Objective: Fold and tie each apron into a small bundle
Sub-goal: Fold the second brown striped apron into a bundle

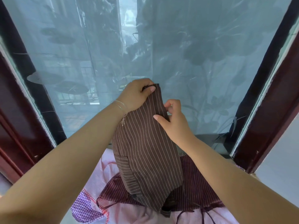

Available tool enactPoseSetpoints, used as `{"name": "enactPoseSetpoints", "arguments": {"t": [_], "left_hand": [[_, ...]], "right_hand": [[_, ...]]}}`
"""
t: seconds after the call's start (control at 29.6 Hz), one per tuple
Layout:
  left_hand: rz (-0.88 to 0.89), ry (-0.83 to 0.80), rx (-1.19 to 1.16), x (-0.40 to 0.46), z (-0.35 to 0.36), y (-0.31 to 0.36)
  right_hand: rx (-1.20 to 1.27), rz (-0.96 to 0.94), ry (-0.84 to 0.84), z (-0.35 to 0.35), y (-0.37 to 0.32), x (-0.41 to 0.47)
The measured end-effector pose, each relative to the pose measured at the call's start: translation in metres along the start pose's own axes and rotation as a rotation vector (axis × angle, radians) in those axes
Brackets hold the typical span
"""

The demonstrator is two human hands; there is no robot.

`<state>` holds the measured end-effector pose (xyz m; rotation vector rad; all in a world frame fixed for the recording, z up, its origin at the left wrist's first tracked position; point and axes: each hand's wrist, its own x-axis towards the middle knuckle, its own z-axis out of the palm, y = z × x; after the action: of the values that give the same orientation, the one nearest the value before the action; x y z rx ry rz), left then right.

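A checked cloth [84,209] lay at seven o'clock. The left hand [135,96] pinched the top corner of the brown apron [145,152], which hung folded at centre above a maroon apron [199,191] on a pink sheet [105,167]. The right hand [174,120] gripped its edge at one o'clock.

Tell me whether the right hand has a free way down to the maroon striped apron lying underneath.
Probably not directly: the right hand pinches the brown striped apron, which hangs between it and most of the maroon striped apron. Only the maroon apron's right part lies uncovered.
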<state>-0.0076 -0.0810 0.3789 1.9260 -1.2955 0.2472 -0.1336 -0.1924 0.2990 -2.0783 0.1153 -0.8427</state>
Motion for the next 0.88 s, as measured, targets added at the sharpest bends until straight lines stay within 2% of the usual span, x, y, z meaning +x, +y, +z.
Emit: {"name": "enactPoseSetpoints", "arguments": {"t": [0.07,0.2,0.27,0.37,0.51,0.61,0.71,0.88], "left_hand": [[0.025,0.072,0.02,0.006,-0.006,0.003],[0.062,0.394,0.053,0.015,-0.021,0.002],[0.032,0.474,0.049,0.015,-0.026,-0.005],[-0.021,0.493,0.06,0.007,-0.026,-0.02],[-0.143,0.539,0.009,-0.006,-0.026,-0.043],[-0.249,0.636,-0.024,-0.012,-0.023,-0.054],[-0.354,0.702,-0.028,-0.015,-0.022,-0.067],[-0.466,0.73,-0.065,-0.026,-0.027,-0.077]], "right_hand": [[0.041,0.075,-0.02,0.001,0.001,0.002],[-0.264,0.173,-0.22,0.005,0.023,-0.003],[-0.319,0.204,-0.321,0.005,0.039,-0.01],[-0.284,0.252,-0.331,-0.004,0.056,-0.017],[-0.499,0.184,-0.242,-0.02,0.071,-0.015],[-0.739,0.068,-0.43,-0.023,0.073,-0.017],[-0.868,0.057,-0.652,-0.016,0.071,-0.025],[-0.836,0.267,-0.684,-0.027,0.082,-0.026]]}}
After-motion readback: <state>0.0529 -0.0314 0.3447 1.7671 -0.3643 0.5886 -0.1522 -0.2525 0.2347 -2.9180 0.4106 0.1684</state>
